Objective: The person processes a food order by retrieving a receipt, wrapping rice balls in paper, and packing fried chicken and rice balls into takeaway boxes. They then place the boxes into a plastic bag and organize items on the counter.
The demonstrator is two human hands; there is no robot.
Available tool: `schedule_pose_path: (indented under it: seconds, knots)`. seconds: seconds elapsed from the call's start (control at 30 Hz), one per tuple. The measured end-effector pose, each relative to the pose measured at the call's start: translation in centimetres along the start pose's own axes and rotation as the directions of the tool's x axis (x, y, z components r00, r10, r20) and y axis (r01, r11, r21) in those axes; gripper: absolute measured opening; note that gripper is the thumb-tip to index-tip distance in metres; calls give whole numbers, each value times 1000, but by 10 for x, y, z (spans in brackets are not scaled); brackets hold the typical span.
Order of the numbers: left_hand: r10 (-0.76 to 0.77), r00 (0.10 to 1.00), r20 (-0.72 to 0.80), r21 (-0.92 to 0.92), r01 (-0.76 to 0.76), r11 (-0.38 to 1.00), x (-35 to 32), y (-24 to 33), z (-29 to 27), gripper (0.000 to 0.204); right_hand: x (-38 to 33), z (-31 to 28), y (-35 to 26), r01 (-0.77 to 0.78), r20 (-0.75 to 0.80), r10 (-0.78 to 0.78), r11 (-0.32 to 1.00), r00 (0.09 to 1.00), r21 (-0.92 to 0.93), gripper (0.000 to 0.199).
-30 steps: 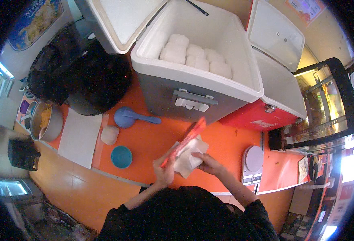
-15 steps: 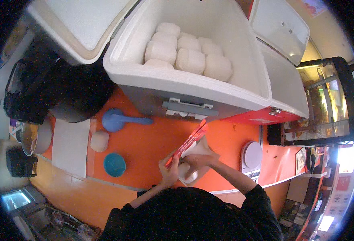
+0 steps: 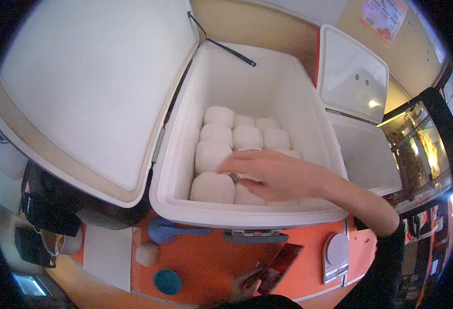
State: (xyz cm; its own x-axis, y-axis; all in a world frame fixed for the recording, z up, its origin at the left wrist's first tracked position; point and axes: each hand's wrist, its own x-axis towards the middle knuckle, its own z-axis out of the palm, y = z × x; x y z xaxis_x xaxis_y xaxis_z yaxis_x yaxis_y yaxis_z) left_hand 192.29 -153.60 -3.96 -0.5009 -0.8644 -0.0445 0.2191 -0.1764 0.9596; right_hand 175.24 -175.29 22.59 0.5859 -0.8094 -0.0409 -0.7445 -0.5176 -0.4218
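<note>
My right hand (image 3: pixel 272 172) reaches from the right over the wall of a large white-lined cooler box (image 3: pixel 177 154). Its fingers are apart and bent down over the pale, rounded blocks inside, which look like trimmed coconuts (image 3: pixel 213 186). The fingertips are near two of them in the front rows; whether they touch cannot be seen. Low in view, partly cut off and blurred, my left hand (image 3: pixel 247 289) grips a flat, dark red packet (image 3: pixel 278 268) over the orange counter.
The cooler's lid (image 3: pixel 98 92) stands raised at left. A smaller open cooler (image 3: pixel 365 154) is at right, near a lit glass cabinet (image 3: pixel 416 134). On the counter (image 3: pixel 200 262) are a kitchen scale (image 3: pixel 336 257), a teal bowl (image 3: pixel 168 281), a blue ladle-like tool (image 3: pixel 162 230) and a pale round lump (image 3: pixel 146 253).
My right hand has left the packet and a white thing at the counter's front and moved up into the cooler. My left hand still holds the packet. The view has tilted up.
</note>
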Motion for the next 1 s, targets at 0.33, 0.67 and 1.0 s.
schedule_pose_path:
  seconds: [0.33,0.67,1.0]
  knots:
    - [-413,861,-297,1,432,902,3,36,-43,28,56,38,21,429,281,-330,773,901,-468,70]
    - [-187,909,-374,-43,184,982,-22,62,-53,26,-139,47,-76,1,-433,405,730,805,684,102]
    - [185,940,-285,157,-145,977,-58,29,-43,32,-144,246,-155,234,123,417,-703,900,671,66]
